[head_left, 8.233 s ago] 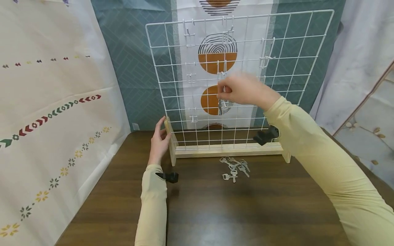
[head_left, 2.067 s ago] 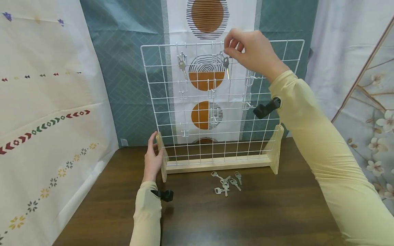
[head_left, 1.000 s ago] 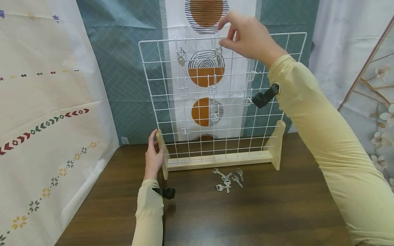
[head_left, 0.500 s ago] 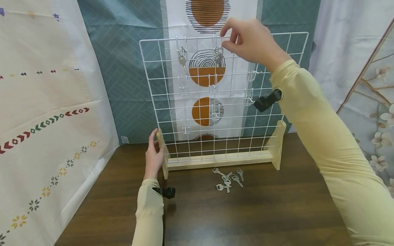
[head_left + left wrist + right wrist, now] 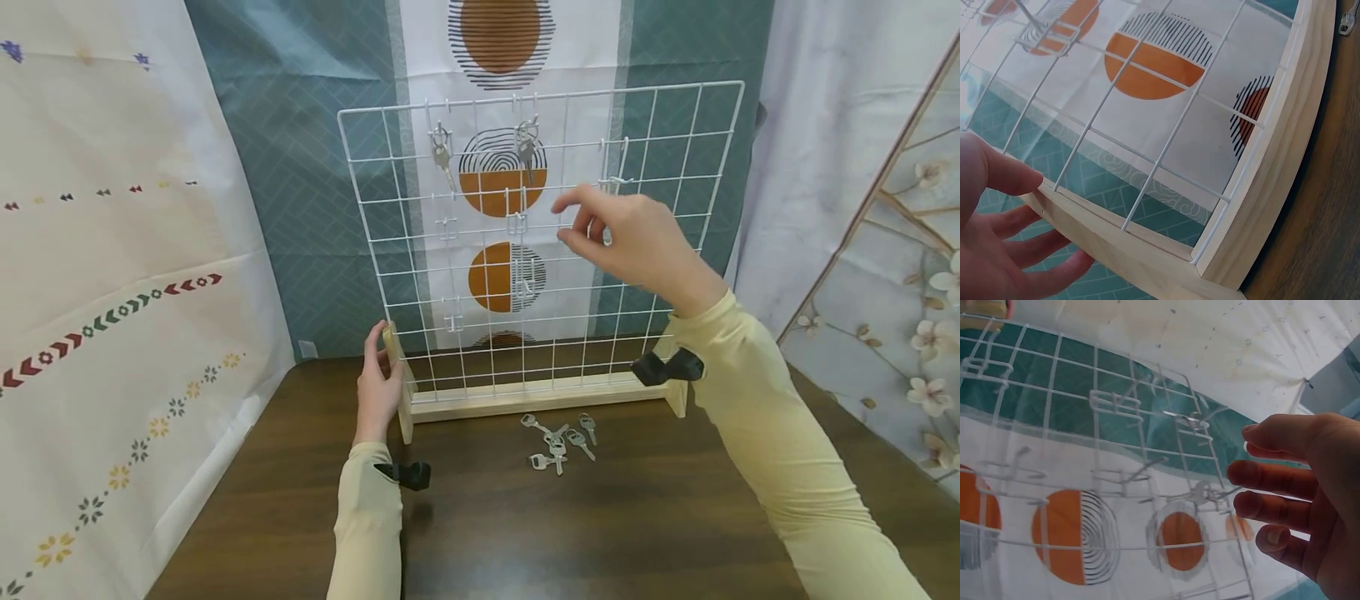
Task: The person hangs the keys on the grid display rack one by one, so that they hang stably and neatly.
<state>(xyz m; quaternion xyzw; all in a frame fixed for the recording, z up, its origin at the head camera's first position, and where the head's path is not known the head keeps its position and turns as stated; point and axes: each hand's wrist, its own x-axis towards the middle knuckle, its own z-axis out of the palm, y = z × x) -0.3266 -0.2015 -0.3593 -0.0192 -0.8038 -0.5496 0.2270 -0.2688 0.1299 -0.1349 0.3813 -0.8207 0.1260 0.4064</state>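
A white wire grid [image 5: 641, 88] stands upright in a pale wooden stand [image 5: 525, 402]. My left hand [image 5: 377, 393] grips the left end piece of that stand, thumb in front and fingers behind, as the wooden end piece [image 5: 1129, 262] in the left wrist view shows. In front of the grid's right half hovers my right hand [image 5: 637, 242], holding nothing, fingers loosely bent and thumb apart. One key [image 5: 442, 156] hangs by its ring from the top left hook, and another key [image 5: 527, 152] from the top middle hook. Several loose keys [image 5: 557, 448] lie on the table before the stand.
Further hooks stick out of the grid, among them a right-hand hook [image 5: 617, 180] and a low left hook [image 5: 453, 322]. The brown table [image 5: 480, 533] carries the stand. A patterned cloth [image 5: 135, 333] hangs at the left, with more cloth behind and at the right.
Two keys have come to hang on the top left and top middle hooks. My right hand has let go of the second key and moved down from the top edge. The left hand keeps its grip.
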